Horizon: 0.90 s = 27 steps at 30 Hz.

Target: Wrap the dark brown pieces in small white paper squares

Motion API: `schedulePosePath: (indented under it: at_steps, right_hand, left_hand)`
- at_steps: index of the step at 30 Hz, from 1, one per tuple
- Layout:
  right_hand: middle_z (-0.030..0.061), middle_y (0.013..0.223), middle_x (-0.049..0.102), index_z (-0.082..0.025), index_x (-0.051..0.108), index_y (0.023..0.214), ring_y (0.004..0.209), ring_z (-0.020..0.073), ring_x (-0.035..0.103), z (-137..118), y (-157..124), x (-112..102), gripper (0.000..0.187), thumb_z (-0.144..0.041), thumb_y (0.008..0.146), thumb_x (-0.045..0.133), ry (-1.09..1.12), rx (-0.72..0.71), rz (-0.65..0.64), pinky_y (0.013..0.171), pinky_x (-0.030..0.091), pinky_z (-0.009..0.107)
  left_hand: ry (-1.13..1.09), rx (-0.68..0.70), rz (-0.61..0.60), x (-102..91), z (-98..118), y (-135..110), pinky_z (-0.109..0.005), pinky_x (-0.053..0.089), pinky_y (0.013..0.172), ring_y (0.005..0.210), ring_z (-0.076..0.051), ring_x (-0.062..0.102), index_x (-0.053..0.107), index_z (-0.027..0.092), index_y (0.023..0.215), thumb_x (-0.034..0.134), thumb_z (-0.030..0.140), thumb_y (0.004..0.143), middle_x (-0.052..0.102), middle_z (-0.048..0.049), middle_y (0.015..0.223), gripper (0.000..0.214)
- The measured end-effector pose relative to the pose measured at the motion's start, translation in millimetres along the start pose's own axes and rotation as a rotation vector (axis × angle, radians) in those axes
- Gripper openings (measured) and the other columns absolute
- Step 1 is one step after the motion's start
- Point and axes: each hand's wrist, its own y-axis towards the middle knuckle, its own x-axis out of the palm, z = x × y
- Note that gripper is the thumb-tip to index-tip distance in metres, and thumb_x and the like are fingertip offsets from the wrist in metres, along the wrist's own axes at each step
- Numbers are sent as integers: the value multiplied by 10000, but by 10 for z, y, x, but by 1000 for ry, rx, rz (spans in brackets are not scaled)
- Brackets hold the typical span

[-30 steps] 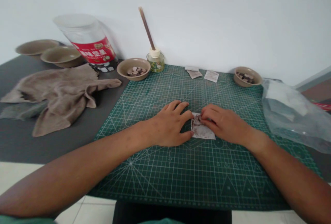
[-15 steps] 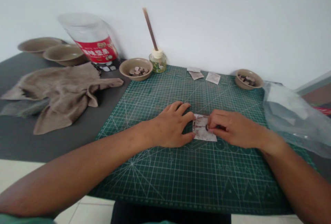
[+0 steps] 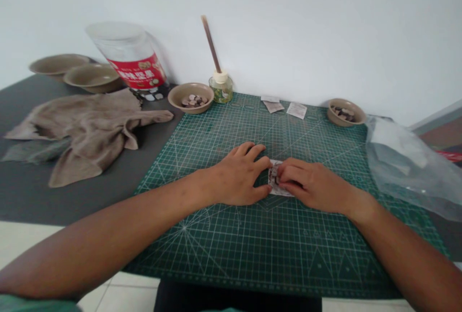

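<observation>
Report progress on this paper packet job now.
Apparently done: three flat paper packets lie at the far edge of the green cutting mat. In hand: a paper packet showing dark pieces, held on the mat by the left hand and right hand. Left: more pieces sit in the left bowl and right bowl.

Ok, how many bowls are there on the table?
4. Two tan bowls sit at the far left of the dark tabletop. One holding dark pieces is beside the glass bottle. One holding dark pieces is at the cutting mat's far right corner. None seems hidden.
</observation>
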Motion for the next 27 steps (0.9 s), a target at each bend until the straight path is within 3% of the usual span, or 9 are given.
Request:
schedulePosePath:
  at_steps: [3, 8, 13, 18, 23, 27]
  right_hand:
    - [51, 1018, 623, -213, 599, 926, 879, 186, 609, 25, 20, -14, 104, -230, 986, 515, -66, 82, 58, 775, 462, 325]
    - [26, 1019, 620, -221, 587, 935, 859, 161, 604, -35, -6, -7, 88, -247, 992, 525, 56, -27, -101, 743, 463, 294]
    - [46, 992, 619, -210, 583, 946, 858, 192, 602, 51, -13, -14, 95, -248, 993, 509, -116, 164, 92, 758, 451, 333]
    - [26, 1028, 619, -225, 585, 941, 828, 165, 609, -23, -50, 13, 91, -239, 992, 511, -36, 48, -56, 713, 449, 300]
    - [47, 1029, 618, -208, 588, 968, 895, 201, 614, -41, 9, 48, 104, -256, 998, 500, -148, 177, 115, 744, 450, 326]
    - [18, 964, 613, -216, 590, 921, 825, 167, 601, -26, -32, 9, 93, -248, 987, 532, -59, 97, -4, 729, 446, 303]
  left_hand:
    - [2, -13, 4, 4, -2, -5, -576, 321, 1139, 1413, -391, 325, 526, 220, 1320, 549, 523, 923, 371, -151, 1524, 500]
    - [-7, -1, -2, 19, -12, -8, -580, 318, 1138, 1416, -400, 318, 522, 215, 1330, 551, 526, 921, 373, -157, 1519, 515]
    - [-1, -3, 15, 22, -16, 2, -567, 302, 1153, 1414, -392, 328, 525, 216, 1330, 557, 526, 922, 377, -150, 1513, 512]
    - [-6, -6, -8, -2, -3, 3, -562, 314, 1150, 1414, -393, 328, 533, 208, 1314, 560, 530, 918, 383, -153, 1511, 511]
    - [0, -11, -5, -8, 0, -1, -566, 306, 1155, 1422, -385, 322, 532, 220, 1322, 550, 518, 927, 375, -142, 1519, 495]
    - [-1, -8, -4, 1, -5, 4, -568, 320, 1146, 1414, -382, 330, 525, 223, 1329, 557, 523, 922, 386, -140, 1509, 507]
